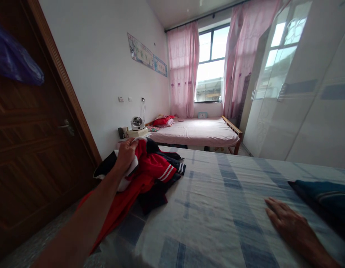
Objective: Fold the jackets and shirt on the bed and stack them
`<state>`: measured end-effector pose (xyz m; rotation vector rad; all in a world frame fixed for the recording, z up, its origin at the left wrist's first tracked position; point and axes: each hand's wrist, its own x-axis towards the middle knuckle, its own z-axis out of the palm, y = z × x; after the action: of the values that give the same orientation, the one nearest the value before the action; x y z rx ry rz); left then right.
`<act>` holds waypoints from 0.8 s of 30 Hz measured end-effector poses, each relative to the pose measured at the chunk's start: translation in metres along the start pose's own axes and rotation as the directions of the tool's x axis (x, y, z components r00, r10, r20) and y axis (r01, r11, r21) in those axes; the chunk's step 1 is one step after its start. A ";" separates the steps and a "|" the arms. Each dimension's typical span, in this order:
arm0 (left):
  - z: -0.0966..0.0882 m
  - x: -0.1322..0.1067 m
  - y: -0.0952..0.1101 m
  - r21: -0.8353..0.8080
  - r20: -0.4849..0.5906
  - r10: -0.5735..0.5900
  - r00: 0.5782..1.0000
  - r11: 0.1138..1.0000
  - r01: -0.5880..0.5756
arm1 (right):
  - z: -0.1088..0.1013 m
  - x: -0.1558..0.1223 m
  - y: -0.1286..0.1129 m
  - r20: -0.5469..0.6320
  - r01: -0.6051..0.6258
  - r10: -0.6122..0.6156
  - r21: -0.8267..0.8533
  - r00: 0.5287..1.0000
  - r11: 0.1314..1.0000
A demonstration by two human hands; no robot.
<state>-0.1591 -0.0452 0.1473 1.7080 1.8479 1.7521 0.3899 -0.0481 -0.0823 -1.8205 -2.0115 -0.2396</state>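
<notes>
My left hand (pixel 127 152) is closed on the white and red cloth at the top of a heap of clothes. A red garment with white-striped cuffs (pixel 158 165) hangs from around its fingers. Beneath and beside it lie dark clothes (pixel 154 199) and a long red piece (pixel 116 208) trailing over the bed's left edge. My right hand (pixel 291 223) rests palm down on the blue and white checked sheet (pixel 206 208), fingers stretched out. Right of that hand lies a folded dark teal garment (pixel 325 195).
A second bed (pixel 200 130) with a pink sheet stands by the window, red clothing (pixel 163 121) at its left end. A small fan (pixel 137 123) sits on a bedside stand. A wooden door (pixel 30 149) is left, a glossy white wardrobe (pixel 295 126) right.
</notes>
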 end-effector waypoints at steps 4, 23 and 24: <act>0.037 -0.011 0.067 -0.314 0.074 0.082 0.994 0.948 -0.055 | -0.007 -0.001 -0.007 0.004 -0.021 0.021 0.004 1.000 1.000; 0.151 -0.092 0.117 -0.411 0.700 0.165 0.695 0.889 0.203 | -0.022 -0.010 -0.016 -0.043 -0.068 0.085 0.309 0.995 0.949; 0.146 -0.095 0.105 -0.380 0.677 0.139 0.723 0.907 0.181 | -0.023 -0.010 -0.016 -0.043 -0.081 0.100 0.330 0.994 0.941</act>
<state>0.0423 -0.0476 0.1177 1.7835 1.0536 1.1151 0.3789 -0.0680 -0.0635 -1.6674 -1.7963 0.0662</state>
